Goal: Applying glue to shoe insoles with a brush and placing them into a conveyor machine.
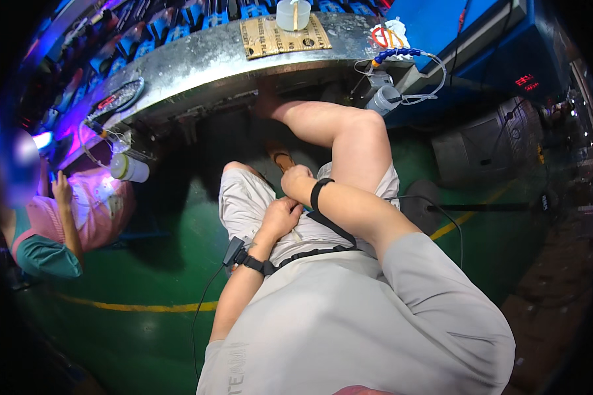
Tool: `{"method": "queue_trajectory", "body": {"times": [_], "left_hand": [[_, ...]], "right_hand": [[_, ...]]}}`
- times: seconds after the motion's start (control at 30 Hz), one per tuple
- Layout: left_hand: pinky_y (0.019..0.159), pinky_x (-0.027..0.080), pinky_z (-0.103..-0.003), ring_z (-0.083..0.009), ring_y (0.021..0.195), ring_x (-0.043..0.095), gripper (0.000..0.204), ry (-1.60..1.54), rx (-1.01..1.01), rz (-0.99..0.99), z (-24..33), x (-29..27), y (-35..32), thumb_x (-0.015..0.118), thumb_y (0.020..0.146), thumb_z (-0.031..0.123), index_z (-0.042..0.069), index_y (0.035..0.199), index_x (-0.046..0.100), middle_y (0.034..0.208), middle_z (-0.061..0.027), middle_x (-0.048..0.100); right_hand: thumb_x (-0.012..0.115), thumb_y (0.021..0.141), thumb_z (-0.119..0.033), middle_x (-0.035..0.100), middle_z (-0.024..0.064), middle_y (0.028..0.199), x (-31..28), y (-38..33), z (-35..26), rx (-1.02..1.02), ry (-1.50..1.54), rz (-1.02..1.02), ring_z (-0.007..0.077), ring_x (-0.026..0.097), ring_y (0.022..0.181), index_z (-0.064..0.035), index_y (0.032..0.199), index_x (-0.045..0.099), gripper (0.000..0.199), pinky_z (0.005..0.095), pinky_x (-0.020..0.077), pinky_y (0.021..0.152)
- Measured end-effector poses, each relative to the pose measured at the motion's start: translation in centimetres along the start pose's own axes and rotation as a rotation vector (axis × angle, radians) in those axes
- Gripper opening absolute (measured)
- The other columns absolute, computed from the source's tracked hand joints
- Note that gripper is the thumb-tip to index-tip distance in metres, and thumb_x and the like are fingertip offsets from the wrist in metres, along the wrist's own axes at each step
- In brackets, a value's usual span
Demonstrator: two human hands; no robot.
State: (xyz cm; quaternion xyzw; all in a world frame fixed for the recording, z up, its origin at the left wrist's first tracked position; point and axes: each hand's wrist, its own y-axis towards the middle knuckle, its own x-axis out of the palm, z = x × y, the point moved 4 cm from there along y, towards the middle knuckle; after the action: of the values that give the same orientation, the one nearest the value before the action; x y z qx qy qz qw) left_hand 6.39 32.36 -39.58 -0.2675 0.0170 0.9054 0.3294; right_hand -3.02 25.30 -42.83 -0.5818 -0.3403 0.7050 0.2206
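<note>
I am seated, looking down at my lap. My left hand (280,217) rests curled on my light grey shorts (244,201), fingers folded in, with a black strap and a small black device at the wrist. My right hand (296,181) lies just above it, closed loosely against the shorts near my raised right thigh (349,135); a black band circles that wrist. Neither hand holds anything that I can see. A thin black cable (201,299) hangs from the left wrist device.
A curved metal workbench (204,66) runs along the top, carrying a brown card sheet (283,36), a clear plastic cup (293,13) and blue-beaded tubing (395,52). Another person in a pink top (85,210) sits at the left. Green floor with a yellow line (132,306) lies below.
</note>
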Motion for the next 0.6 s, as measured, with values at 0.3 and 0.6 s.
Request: {"method": "queue_trajectory", "body": {"times": [0.3, 0.6], "left_hand": [[0.079, 0.054, -0.048, -0.0433, 0.092, 0.068, 0.026, 0.086, -0.049, -0.022, -0.3, 0.7, -1.2, 0.065, 0.090, 0.028, 0.005, 0.100, 0.074, 0.095, -0.0236, 0.071], [0.072, 0.053, -0.053, -0.0449, 0.084, 0.066, 0.022, 0.386, 0.167, 0.044, -2.0, 1.6, -1.1, 0.067, 0.081, 0.026, 0.004, 0.085, 0.072, 0.086, -0.0240, 0.070]], "right_hand": [[0.076, 0.083, -0.022, 0.073, 0.0074, 0.116, -2.4, -6.1, -2.5, -0.144, -0.117, 0.120, 0.0276, 0.073, 0.092, -0.0084, 0.123, 0.071, 0.042, 0.0470, 0.0564, 0.056], [0.087, 0.069, -0.038, 0.072, 0.0080, 0.119, 0.6, -7.8, -2.0, -0.205, -0.012, 0.191, 0.0257, 0.071, 0.104, -0.0101, 0.120, 0.073, 0.060, 0.0517, 0.0573, 0.074]]}}
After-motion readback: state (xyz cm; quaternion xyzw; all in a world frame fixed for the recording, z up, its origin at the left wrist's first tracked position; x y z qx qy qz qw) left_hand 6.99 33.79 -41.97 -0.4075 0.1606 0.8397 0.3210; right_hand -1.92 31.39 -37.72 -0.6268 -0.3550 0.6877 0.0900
